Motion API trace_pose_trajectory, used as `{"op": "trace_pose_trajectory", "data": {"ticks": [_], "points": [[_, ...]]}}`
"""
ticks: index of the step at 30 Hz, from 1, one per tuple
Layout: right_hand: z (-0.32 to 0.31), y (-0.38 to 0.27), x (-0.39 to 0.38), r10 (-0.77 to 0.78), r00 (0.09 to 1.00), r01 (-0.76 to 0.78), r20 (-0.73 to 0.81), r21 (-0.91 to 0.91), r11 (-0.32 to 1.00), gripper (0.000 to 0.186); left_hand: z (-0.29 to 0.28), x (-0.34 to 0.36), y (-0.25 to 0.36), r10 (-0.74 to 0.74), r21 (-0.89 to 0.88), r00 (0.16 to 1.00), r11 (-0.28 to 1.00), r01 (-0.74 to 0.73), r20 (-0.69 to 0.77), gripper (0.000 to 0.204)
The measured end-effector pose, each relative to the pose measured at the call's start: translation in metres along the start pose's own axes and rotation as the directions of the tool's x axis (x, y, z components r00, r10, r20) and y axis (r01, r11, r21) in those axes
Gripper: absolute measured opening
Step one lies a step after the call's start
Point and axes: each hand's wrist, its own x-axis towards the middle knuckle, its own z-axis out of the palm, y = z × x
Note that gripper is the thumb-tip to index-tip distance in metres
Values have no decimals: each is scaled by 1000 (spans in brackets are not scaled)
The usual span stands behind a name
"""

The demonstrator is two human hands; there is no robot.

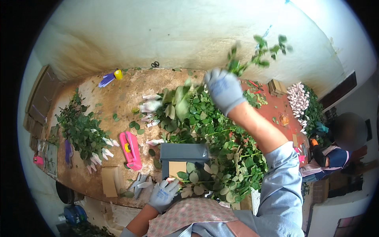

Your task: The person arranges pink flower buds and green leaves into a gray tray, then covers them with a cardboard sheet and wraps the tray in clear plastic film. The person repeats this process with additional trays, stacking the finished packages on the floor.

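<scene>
My right hand (224, 89), in a grey glove, is raised over the far side of the bench and closed around a leafy rose stem (260, 57). The stem's leaves are blurred by motion against the wall. Beneath it lies a big heap of roses (201, 112), with white-wrapped heads toward the left. Low in front of me, my left hand (164, 195), also gloved, has its fingers stretched out beside a pale pink rose head (171, 179). That head lies at a dark grey box-like stand (184, 152) with a piece of cardboard (177, 169) in it.
A pink tape dispenser (131, 150) stands left of the stand. Further left lies a rose bunch (81, 130). Purple gloves (106, 80), scissors (155, 64) and cardboard pieces (110, 181) rest on the wooden bench (89, 85). A co-worker (331, 158) is at the right, near wrapped roses (298, 100).
</scene>
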Motion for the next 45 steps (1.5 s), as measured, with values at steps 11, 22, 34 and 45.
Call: {"op": "trace_pose_trajectory", "data": {"ticks": [11, 22, 34, 45], "points": [[-22, -58, -157, -129, 974, 64, 184, 324, 944, 19, 16, -1, 4, -61, -81, 998, 995, 61, 10, 44], [-34, -104, -263, -281, 901, 78, 329, 516, 853, 27, 15, -3, 4, -98, -110, 984, 987, 115, 150, 41], [-61, -135, -215, -226, 867, -88, 444, 583, 808, 29, 9, -2, 11, -143, -72, 983, 986, 152, 116, 51], [8, -231, -194, -492, 839, 129, 233, 793, 596, 30, 4, 3, 12, -118, -98, 987, 987, 129, 111, 47]]}}
